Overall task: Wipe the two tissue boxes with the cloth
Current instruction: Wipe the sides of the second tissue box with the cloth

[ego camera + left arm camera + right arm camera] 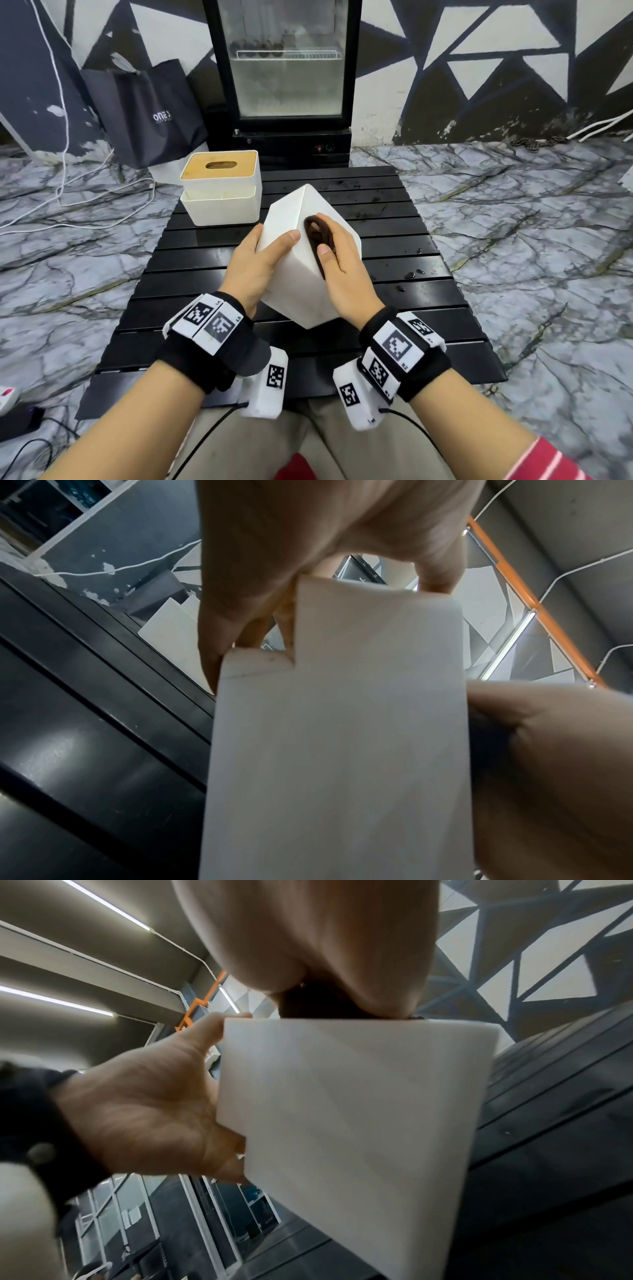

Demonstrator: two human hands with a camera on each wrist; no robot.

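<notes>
I hold a plain white tissue box [291,274] tilted on one corner above the black slatted table [394,212]. My left hand [260,260] grips its left side, thumb on the upper face. My right hand [337,253] presses a bunched dark brown cloth [317,233] flat against the box's right face. In the left wrist view the box [342,737] fills the middle under my left fingers [308,561]. In the right wrist view the box [359,1110] sits below the cloth [318,1004]. A second white tissue box [222,202] with a wooden lid stands at the table's back left.
A black glass-door fridge [287,78] stands right behind the table. A dark shopping bag [147,113] leans at the back left, with white cables [68,192] trailing over the marble floor. Water drops lie on the table's right slats [412,274].
</notes>
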